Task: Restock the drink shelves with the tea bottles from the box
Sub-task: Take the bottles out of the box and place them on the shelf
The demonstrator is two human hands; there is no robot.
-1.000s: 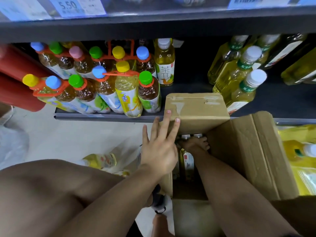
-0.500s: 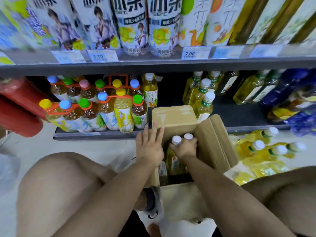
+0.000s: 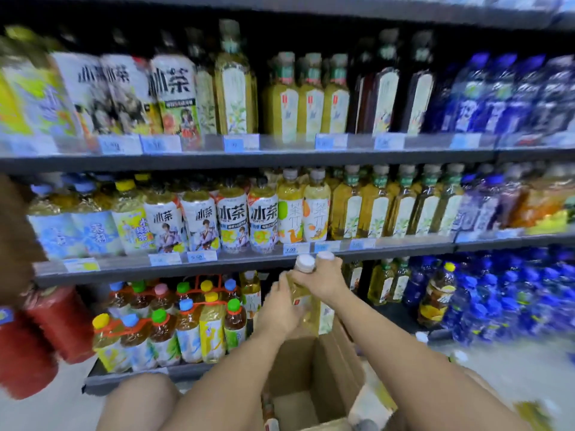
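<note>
Tea bottles (image 3: pixel 306 293), two of them with white caps, are up in the air right above the open cardboard box (image 3: pixel 314 384), in front of the gap between the bottom and middle shelves. The right hand (image 3: pixel 325 279) is wrapped around their necks just under the caps, fingers closed on both at once, so the caps poke out above the knuckles. The left hand (image 3: pixel 281 306) is cupped against the lower body of the nearer bottle from the left side, palm pressed to it and fingers curled in. It's all a bit motion-blurred, so I can't read the labels on those two, just pale yellow liquid and a light label. The box sits between the person's bare knees with its flaps standing up; inside, down at the near-left corner, a couple more bottle tops (image 3: pixel 270 415) show, and the rest of the inside looks like bare cardboard. Behind the hands, the bottom shelf (image 3: pixel 130 379) has multi-packs of small bottles with coloured caps (image 3: pixel 161 331) held by orange carriers on the left, and a few tall yellow bottles (image 3: pixel 385 283) further right. The middle shelf (image 3: pixel 249 259) is packed with white-label iced tea (image 3: pixel 231 222) and more yellow tea, and blue bottles (image 3: pixel 510 293) fill the right side.
</note>
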